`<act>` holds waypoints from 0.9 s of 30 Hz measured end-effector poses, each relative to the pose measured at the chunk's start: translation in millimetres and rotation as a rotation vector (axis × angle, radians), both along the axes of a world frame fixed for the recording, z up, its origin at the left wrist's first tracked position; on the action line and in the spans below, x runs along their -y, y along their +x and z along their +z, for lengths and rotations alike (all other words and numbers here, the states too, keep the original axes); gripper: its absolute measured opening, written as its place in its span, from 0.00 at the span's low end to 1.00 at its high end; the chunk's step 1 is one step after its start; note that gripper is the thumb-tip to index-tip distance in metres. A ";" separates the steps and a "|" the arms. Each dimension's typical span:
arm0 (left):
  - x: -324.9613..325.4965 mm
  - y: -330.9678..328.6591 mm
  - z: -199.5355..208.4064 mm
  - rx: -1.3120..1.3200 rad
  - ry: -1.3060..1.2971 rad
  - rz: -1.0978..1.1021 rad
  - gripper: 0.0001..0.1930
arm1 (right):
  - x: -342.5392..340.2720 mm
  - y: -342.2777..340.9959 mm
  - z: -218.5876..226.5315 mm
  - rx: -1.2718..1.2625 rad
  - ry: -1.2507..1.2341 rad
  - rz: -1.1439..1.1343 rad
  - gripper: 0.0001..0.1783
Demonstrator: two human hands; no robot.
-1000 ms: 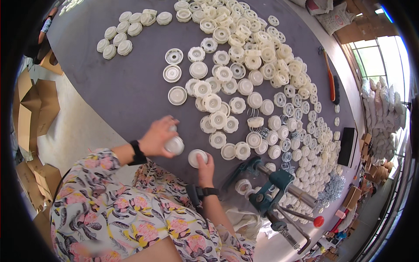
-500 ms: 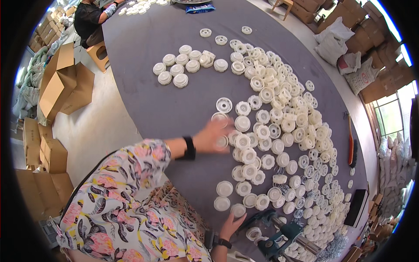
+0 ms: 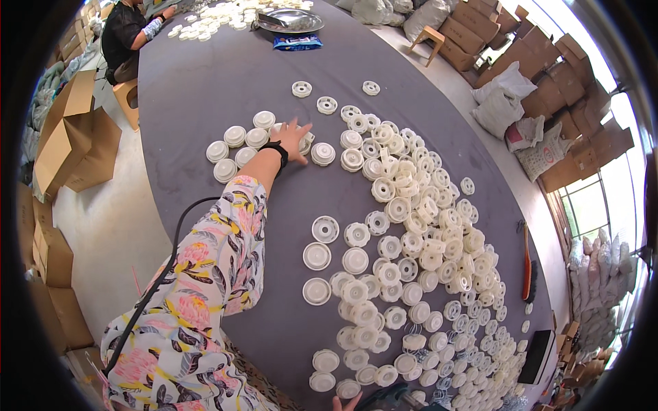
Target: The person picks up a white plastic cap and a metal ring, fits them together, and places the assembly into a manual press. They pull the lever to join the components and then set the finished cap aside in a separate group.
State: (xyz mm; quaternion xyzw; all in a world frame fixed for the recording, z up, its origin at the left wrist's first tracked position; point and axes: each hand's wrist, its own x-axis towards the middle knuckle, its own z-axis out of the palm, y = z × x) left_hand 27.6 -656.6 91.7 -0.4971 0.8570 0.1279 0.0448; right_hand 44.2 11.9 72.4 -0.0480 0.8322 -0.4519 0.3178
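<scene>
My left hand (image 3: pixel 293 140) reaches over the far group of white round plastic caps (image 3: pixel 235 136), its fingers spread. Beneath it, one cap (image 3: pixel 307 142) is partly covered by the fingers, and a stacked cap (image 3: pixel 323 154) lies just to the right. At the lower edge, the fingertips of my right hand (image 3: pixel 346 403) pinch the near rim of another white cap (image 3: pixel 348 389); most of that hand is out of view. Between the hands lie a ring-shaped part (image 3: pixel 325 229) and two flat round caps, one (image 3: pixel 317 256) beyond the other (image 3: pixel 317 292).
A large heap of white rings (image 3: pixel 425 198) covers the table's right side, with metal springs (image 3: pixel 444 368) among the nearer parts. Part of a dark green tool (image 3: pixel 391 397) shows beside my right hand. A metal tray (image 3: pixel 290 21) and a blue packet (image 3: pixel 297 43) lie far off. A co-worker (image 3: pixel 123 34) sits at far left.
My left hand has left the flat caps and moved away to the far group, uncovering the two caps. The view has shifted, bringing more of the far table in. My right hand stays at its cap.
</scene>
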 end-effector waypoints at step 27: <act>-235.1 85.3 26.5 -0.559 0.225 -1.014 0.35 | -14.1 -9.3 -18.6 -0.001 0.083 0.098 0.42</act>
